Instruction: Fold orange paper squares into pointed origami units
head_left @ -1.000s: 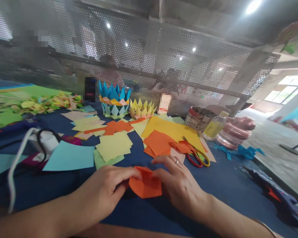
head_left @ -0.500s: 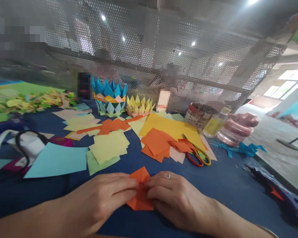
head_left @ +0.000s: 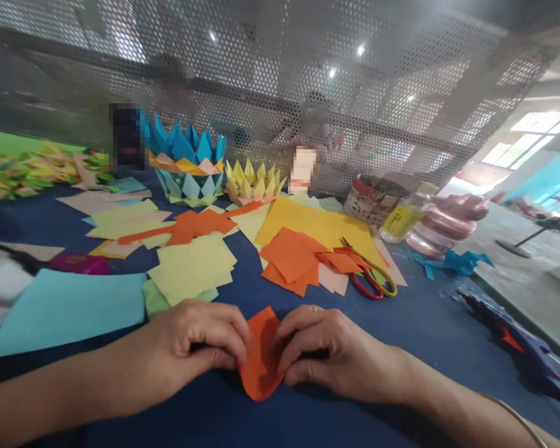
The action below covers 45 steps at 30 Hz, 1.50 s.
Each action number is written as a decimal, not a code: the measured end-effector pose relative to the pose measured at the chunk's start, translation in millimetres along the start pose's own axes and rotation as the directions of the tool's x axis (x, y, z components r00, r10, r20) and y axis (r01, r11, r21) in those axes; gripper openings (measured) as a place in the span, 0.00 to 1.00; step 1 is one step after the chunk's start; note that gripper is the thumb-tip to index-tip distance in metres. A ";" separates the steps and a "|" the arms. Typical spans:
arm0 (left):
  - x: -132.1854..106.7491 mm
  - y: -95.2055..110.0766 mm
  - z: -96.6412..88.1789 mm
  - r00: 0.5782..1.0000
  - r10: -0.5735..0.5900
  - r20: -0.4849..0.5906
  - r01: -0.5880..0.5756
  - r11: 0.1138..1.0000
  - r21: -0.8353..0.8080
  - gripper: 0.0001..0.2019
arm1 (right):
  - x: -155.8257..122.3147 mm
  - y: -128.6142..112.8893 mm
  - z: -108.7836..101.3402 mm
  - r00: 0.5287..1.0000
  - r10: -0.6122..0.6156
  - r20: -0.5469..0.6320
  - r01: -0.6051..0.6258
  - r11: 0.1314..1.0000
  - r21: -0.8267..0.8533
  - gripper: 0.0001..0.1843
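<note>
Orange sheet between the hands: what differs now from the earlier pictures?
The orange sheet now bows, its near edge curved where half a second ago it ran straight. The left hand and right hand have gone from lying flatter over it to gripping its sides; neither let go. The scissors and yellow paper crown stayed put; only the camera shifted.

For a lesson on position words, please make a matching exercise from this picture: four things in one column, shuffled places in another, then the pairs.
Things
1. curved orange paper sheet
2. scissors with red and yellow handles
3. clear bottle with a yellow label
4. dark blue glue gun with an orange trigger

Places
A. just left of the shiny pink bundle
B. farthest right of the four, on the dark blue tabletop
C. held between the left hand and right hand
D. just right of the stacked orange paper squares

Pairs: 1-C, 2-D, 3-A, 4-B
</note>
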<state>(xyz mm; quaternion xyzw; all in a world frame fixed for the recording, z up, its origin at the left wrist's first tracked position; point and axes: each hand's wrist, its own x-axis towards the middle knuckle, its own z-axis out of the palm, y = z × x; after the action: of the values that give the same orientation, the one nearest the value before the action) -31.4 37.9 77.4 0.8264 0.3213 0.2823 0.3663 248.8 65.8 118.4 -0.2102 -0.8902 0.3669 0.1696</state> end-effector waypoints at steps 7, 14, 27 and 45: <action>12.5 12.5 6.4 0.993 -0.093 -0.071 0.095 0.995 0.026 0.09 | 8.1 -13.5 16.5 0.969 0.217 -0.120 -0.226 0.972 -0.067 0.06; 9.6 4.9 14.9 0.989 -0.088 -0.122 0.101 0.989 0.105 0.08 | 7.4 -15.5 31.8 0.948 0.229 -0.222 -0.255 0.963 -0.093 0.09; 3.1 3.9 30.1 0.988 0.087 -0.127 -0.049 0.960 0.274 0.09 | 2.7 -10.8 40.5 0.943 0.198 -0.269 -0.233 0.967 -0.107 0.11; -1.0 0.4 45.6 0.913 0.328 -0.241 -0.123 0.787 0.605 0.17 | 2.4 -8.2 40.5 0.947 0.201 -0.251 -0.232 0.967 -0.102 0.13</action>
<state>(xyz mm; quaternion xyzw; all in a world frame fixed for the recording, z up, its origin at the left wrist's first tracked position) 0.1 17.5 51.4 0.8707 0.3459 0.3496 0.0015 226.2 38.2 97.4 -0.3599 -0.8568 0.2967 0.2198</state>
